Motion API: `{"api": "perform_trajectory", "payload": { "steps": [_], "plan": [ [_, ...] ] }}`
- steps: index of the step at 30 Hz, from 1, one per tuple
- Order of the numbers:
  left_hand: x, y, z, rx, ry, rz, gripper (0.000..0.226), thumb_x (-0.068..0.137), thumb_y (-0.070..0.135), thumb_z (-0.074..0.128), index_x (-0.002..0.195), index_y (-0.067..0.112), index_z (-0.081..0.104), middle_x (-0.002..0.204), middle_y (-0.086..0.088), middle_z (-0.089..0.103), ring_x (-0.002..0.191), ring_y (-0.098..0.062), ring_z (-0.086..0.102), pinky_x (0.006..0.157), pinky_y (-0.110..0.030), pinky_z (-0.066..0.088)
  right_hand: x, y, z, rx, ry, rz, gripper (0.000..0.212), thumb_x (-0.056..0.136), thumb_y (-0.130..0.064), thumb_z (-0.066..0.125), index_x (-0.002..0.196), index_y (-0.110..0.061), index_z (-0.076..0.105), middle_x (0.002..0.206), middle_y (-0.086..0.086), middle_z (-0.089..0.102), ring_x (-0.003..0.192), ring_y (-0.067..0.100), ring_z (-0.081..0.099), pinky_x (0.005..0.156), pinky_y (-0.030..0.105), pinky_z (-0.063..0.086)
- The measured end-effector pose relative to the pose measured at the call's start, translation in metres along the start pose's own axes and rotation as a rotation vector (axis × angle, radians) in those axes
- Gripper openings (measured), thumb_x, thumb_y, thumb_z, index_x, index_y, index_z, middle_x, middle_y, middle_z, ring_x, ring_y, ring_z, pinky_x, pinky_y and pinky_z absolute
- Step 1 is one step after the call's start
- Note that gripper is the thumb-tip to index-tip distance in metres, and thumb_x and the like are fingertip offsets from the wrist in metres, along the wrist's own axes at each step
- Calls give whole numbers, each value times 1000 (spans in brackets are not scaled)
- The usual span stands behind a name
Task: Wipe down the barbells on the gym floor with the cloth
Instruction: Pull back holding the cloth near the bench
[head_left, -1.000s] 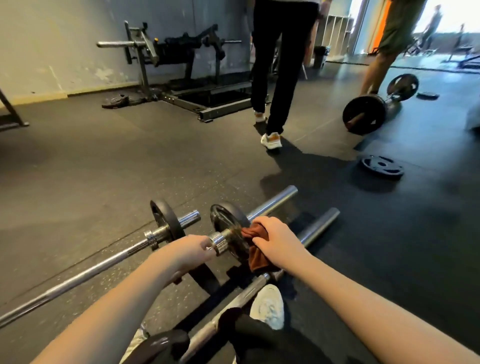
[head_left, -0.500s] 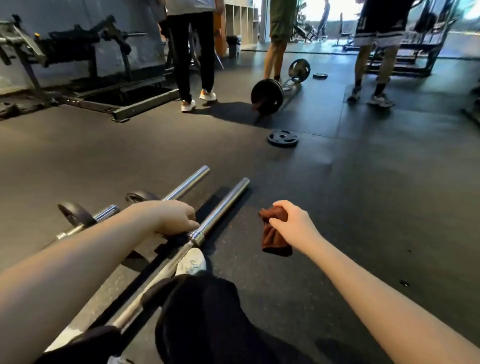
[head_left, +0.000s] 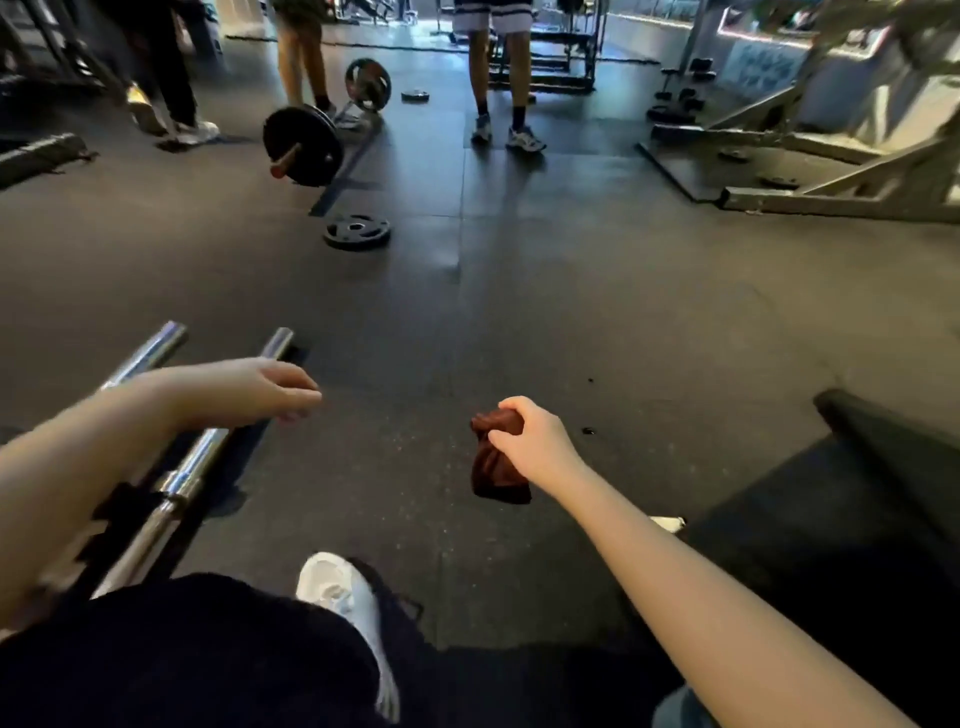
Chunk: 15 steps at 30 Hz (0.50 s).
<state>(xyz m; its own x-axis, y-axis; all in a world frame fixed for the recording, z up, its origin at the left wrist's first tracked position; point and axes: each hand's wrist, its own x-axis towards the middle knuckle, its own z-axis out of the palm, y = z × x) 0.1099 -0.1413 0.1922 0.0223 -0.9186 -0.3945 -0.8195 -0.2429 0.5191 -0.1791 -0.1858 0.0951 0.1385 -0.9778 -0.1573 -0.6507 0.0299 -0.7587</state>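
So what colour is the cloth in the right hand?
Dark reddish-brown, seen in the head view: the cloth hangs bunched from the right hand.

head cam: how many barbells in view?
3. The left bare bar and right bare bar lie side by side on the floor at lower left, partly hidden by an arm. A loaded barbell lies farther back, by standing people. More may be out of view.
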Motion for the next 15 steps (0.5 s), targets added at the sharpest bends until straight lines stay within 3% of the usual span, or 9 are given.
{"api": "perform_trajectory", "payload": {
  "steps": [2, 5, 7, 12, 15],
  "plan": [
    [11, 1, 10, -96, 0, 17, 16, 95, 19, 56, 108, 12, 63, 102, -7, 68, 95, -20, 64, 83, -24, 47, -7, 24, -7, 8, 43, 66, 42, 93, -22, 61, 134, -22, 51, 131, 4, 56, 115, 22, 54, 94, 32, 46],
    [40, 14, 39, -53, -78, 56, 16, 94, 36, 57, 102, 23, 63, 107, -2, 68, 102, -18, 64, 98, -36, 45, -18, 57, -14, -2, 86, 158, 43, 94, -23, 61, 135, -22, 50, 132, 3, 55, 117, 21, 54, 97, 32, 45],
    [63, 31, 67, -57, -140, 109, 14, 93, 40, 57, 99, 29, 63, 107, 1, 69, 101, -15, 64, 101, -37, 45, -24, 76, -19, -26, 98, 220, 43, 93, -24, 61, 135, -24, 50, 131, 3, 55, 117, 21, 54, 98, 33, 44],
    [120, 79, 132, -4, -331, 221, 22, 96, 35, 55, 113, 25, 63, 107, 5, 67, 102, -13, 63, 101, -37, 46, -30, 109, -40, -61, 148, 312, 43, 91, -23, 64, 133, -22, 53, 128, 2, 58, 116, 19, 54, 90, 23, 40],
    [140, 111, 159, -3, -356, 291, 28, 98, 35, 51, 122, 23, 58, 114, 4, 62, 107, -13, 58, 102, -32, 42, -36, 125, -57, -46, 228, 358, 41, 90, -21, 66, 130, -22, 56, 123, 1, 61, 110, 16, 56, 88, 21, 40]
  ]
}}
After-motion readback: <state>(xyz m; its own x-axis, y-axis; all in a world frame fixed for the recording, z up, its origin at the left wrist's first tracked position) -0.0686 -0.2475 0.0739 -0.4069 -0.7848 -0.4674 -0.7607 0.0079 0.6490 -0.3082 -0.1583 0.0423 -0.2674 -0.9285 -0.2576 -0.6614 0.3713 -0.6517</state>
